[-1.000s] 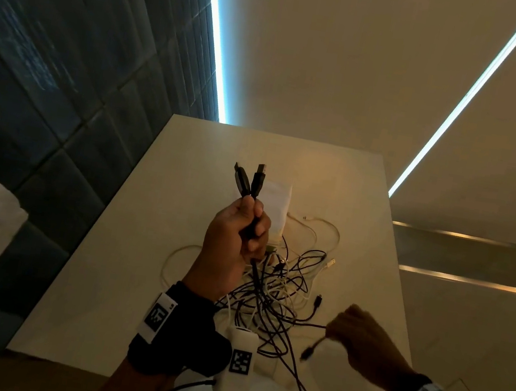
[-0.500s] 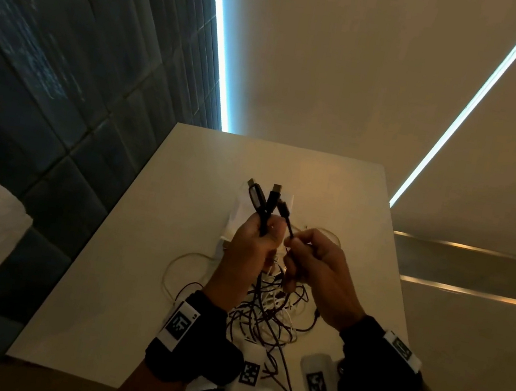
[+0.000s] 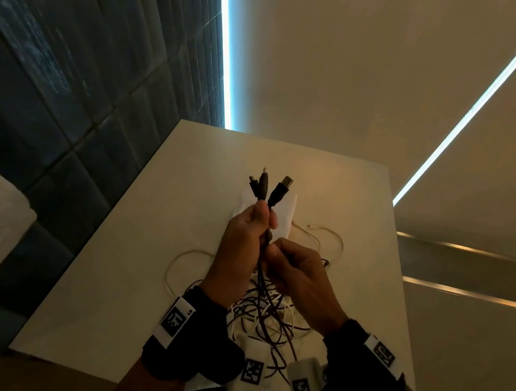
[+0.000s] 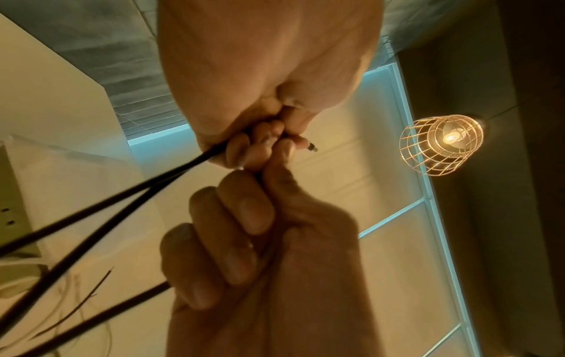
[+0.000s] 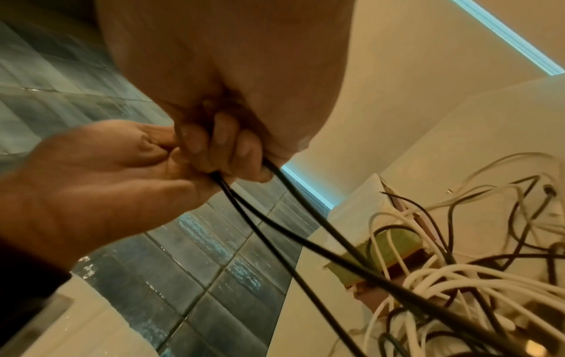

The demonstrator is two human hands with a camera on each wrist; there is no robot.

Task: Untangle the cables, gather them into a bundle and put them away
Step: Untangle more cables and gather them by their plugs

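Cables (image 3: 264, 314), black and white, lie in a loose tangle on the pale table (image 3: 123, 268) directly below your two raised hands. Your left hand (image 3: 237, 253) is closed in a fist around several black cables; three black plugs (image 3: 268, 186) stand upright above its thumb and forefinger, fanned slightly apart. The gripped strands run down out of the bottom of this fist into the tangle. Your right hand (image 3: 298, 276) sits just beside and slightly below the left, touching it, with its fingers curled around the same black strands where they leave the left fist. In the left wrist view, your left hand (image 4: 269, 79) has its fingertips folded tight against the palm, a small metal plug tip (image 4: 312, 147) shows past them, and your right hand (image 4: 260, 253) is closed directly beneath, thumb up against the left fingers. In the right wrist view, your right hand (image 5: 226, 79) clamps black cables (image 5: 305, 229) that slope down to the white cables (image 5: 458, 277) heaped on the table; your left hand (image 5: 101, 174) presses in from the side. A white bag (image 3: 286, 213) lies on the table behind the hands, partly hidden by them. One thin pale cable (image 3: 318, 235) loops on the table to the right of the bag, apart from the main heap. A caged ceiling lamp (image 4: 441, 143) glows overhead in the left wrist view. Dark tiled wall (image 3: 49, 77) borders the table on the left.
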